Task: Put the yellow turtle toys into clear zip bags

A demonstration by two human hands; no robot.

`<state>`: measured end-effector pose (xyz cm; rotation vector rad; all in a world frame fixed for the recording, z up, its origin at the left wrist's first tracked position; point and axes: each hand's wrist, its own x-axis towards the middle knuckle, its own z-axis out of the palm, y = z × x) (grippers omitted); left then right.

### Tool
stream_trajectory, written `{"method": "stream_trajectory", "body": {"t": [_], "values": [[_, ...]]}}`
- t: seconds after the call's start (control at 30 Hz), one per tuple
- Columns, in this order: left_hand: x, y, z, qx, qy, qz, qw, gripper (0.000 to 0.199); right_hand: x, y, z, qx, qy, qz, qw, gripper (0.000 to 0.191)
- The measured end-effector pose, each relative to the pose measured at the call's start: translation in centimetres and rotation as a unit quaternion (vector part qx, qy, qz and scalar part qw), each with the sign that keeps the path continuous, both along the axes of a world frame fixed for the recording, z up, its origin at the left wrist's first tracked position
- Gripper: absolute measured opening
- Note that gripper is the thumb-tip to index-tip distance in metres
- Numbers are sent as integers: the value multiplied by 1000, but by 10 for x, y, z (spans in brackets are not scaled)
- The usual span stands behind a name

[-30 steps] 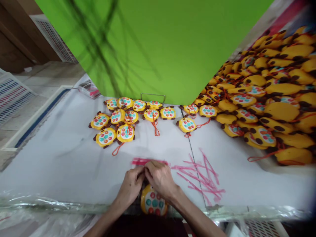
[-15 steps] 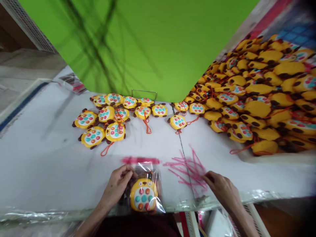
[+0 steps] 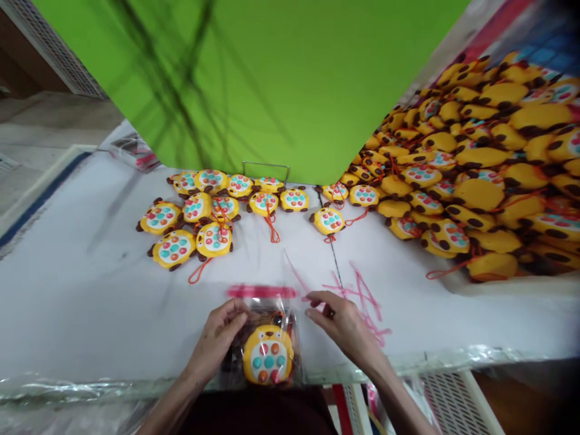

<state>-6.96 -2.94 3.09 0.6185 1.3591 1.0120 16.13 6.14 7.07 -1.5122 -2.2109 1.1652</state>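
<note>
A clear plastic bag with a pink top strip lies at the table's front edge, and a yellow animal-shaped toy with coloured round buttons is inside it. My left hand pinches the upper left side of the bag. To the right of the bag, my right hand has its thumb and index finger a little apart; a thin pink strip runs up and left from its fingertips. More pink strips lie scattered on the table beyond and beside this hand.
Several yellow toys with orange cords sit along the middle of the white table. A large heap of them fills the right side. A green board stands at the back, and a packed bag lies back left.
My right hand has moved left from the pink strips to near the bag, with a thin pink strip at its fingertips. The left hand still holds the bag's side.
</note>
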Motion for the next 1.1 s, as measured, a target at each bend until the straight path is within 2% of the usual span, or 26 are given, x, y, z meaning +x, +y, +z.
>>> {"method": "stream_trajectory", "body": {"t": [0.1,0.23,0.33,0.43,0.53,0.67,0.8,0.9,1.0,1.1], "values": [[1,-2,1,-3,-1,-4,1000,16,-22,6,-17,-75,40,16,996,25],[-1,-2,5,4,10,-26,1000,17,-25,7,-38,-163,131,-4,978,18],[-5,-2,8,6,42,-46,998,17,-18,4,-49,-190,191,-23,963,13],[-9,-4,7,-6,59,-53,997,14,-11,0,-53,-196,229,-42,953,11],[-12,-6,0,-4,72,-62,995,13,-9,-3,-50,-174,227,-31,958,3],[-12,-7,-10,-2,105,-44,994,14,-11,-6,-46,-146,184,-11,972,14],[-8,-8,-7,4,126,-42,991,18,-15,-18,-45,-37,92,31,995,26],[-6,-8,-2,-8,177,-47,983,23,-16,-23,-38,27,32,84,996,31],[-14,-12,-1,-14,169,-26,985,23,-6,-9,-22,49,9,83,995,29],[-38,-22,3,-9,167,7,986,22,14,32,-7,62,-15,-7,998,22]]}}
